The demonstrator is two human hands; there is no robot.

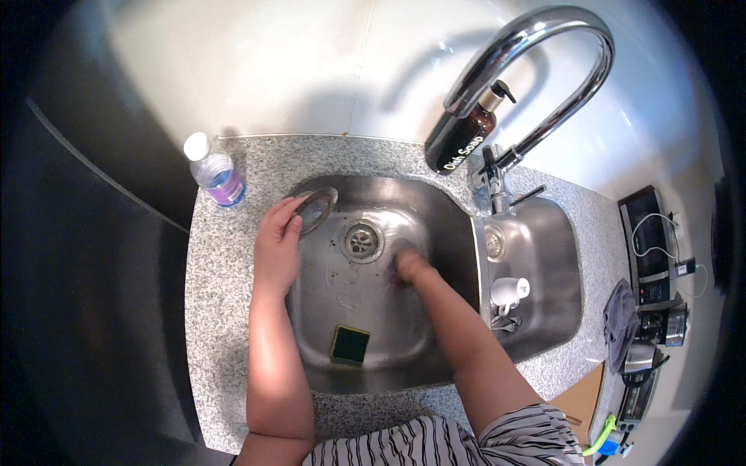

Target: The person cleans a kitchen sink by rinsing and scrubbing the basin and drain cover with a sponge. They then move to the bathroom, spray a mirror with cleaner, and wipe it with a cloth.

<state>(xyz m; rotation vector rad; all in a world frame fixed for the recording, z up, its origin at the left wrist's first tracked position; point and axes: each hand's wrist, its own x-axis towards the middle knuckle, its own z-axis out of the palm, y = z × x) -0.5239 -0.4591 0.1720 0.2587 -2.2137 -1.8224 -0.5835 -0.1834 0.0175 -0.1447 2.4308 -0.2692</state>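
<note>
My left hand [278, 242] grips a round, clear lid [318, 213] with a darker rim, held tilted over the left side of the larger steel sink basin [373, 311]. Its thumb lies on the near face and the fingers are partly hidden behind it. My right hand [411, 267] is low in the same basin, right of the drain strainer [362, 240]. Motion blur hides its fingers, so whether it holds anything is unclear. A green and yellow scouring sponge [349, 345] lies on the basin floor near the front. Small dark crumbs are scattered around the drain.
A dish soap pump bottle [460, 137] stands behind the sink, beneath the arching chrome faucet [530, 29]. The smaller basin [553, 274] holds a white mug [509, 290] and some cutlery [506, 324]. At the back left of the granite counter stands a plastic bottle [215, 175].
</note>
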